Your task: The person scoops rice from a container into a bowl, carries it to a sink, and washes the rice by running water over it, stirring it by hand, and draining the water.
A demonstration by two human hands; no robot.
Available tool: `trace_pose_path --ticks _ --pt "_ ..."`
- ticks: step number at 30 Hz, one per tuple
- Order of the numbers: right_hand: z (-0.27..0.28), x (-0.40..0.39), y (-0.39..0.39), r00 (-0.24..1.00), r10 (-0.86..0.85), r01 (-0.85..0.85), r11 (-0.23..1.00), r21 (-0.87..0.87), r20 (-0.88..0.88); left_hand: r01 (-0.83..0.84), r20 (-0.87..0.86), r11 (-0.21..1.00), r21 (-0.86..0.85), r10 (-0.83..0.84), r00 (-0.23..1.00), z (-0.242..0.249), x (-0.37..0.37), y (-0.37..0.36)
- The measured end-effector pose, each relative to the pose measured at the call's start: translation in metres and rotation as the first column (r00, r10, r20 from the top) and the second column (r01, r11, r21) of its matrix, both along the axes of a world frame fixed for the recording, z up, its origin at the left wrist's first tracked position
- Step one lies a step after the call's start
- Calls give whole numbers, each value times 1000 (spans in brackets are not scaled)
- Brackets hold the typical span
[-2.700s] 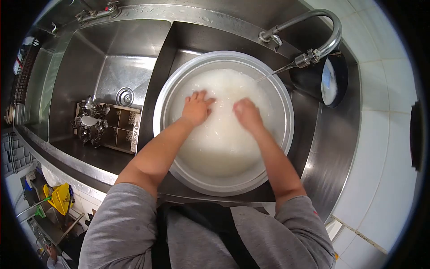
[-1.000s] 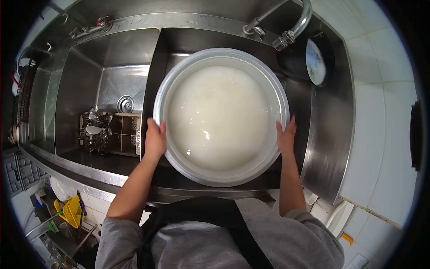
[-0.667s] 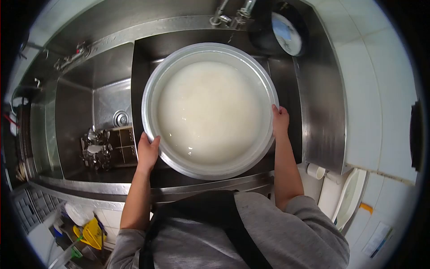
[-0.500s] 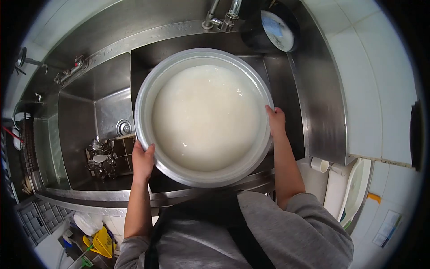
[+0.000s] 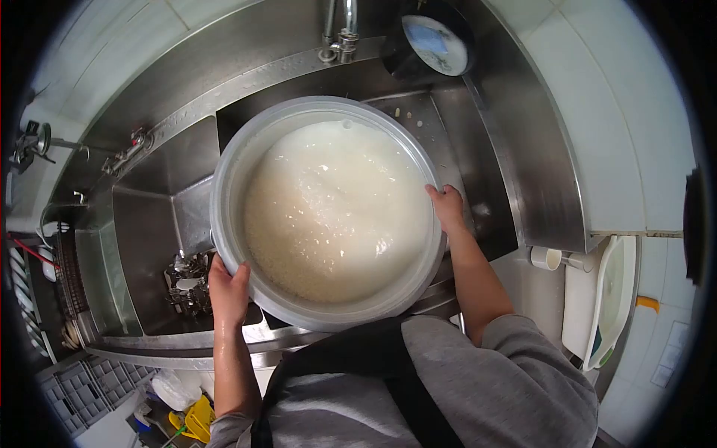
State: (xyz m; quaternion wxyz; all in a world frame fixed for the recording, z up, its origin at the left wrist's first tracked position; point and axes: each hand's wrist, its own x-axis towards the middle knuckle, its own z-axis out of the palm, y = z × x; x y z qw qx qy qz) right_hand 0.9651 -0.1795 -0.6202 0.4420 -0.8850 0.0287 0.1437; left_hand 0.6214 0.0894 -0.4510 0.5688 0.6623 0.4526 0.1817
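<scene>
A large round metal pot is held over the sink, in front of my body. Cloudy white water fills much of it, and pale grains that look like rice show through at the lower left. My left hand grips the rim at the lower left, thumb on top. On the opposite side, my right hand holds the right edge with its thumb over the rim. The fingers under the rim are mostly hidden.
The left basin holds a rack of cutlery. A faucet stands behind the pot. At the back right, a dark pot contains sudsy water and a blue cloth. A few pale bits lie in the sink.
The pot has come closer to my body and slightly left, with both hands still on it. Its liquid, smooth before, now ripples and shows grains at the lower left. The camera view has shifted.
</scene>
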Motion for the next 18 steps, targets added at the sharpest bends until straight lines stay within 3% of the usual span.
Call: trace_pose_path --ticks 4,6,10,13,15,16,18 --pt "8 1 -4 993 91 -95 995 -43 -76 8 -25 1000 4 -8 1000 13 6 0" --pt "-4 9 -8 979 196 -181 962 -206 55 14 -26 1000 15 -13 1000 16 7 0" --pt "-15 24 -15 987 159 -159 975 -157 -13 27 -57 997 66 -23 998 28 17 -10" --pt "-19 31 -17 990 75 -78 997 -23 -122 57 -63 995 83 -52 997 32 21 -13" --pt "-31 33 -16 977 7 47 968 247 -212 65 -73 993 99 -58 996 35 25 -17" --pt "-36 34 -17 976 3 52 967 249 -216 74 -83 992 106 -65 994 37 26 -18" --pt "-46 39 -18 882 0 188 917 352 -472 76 -84 991 112 -67 994 37 26 -19"
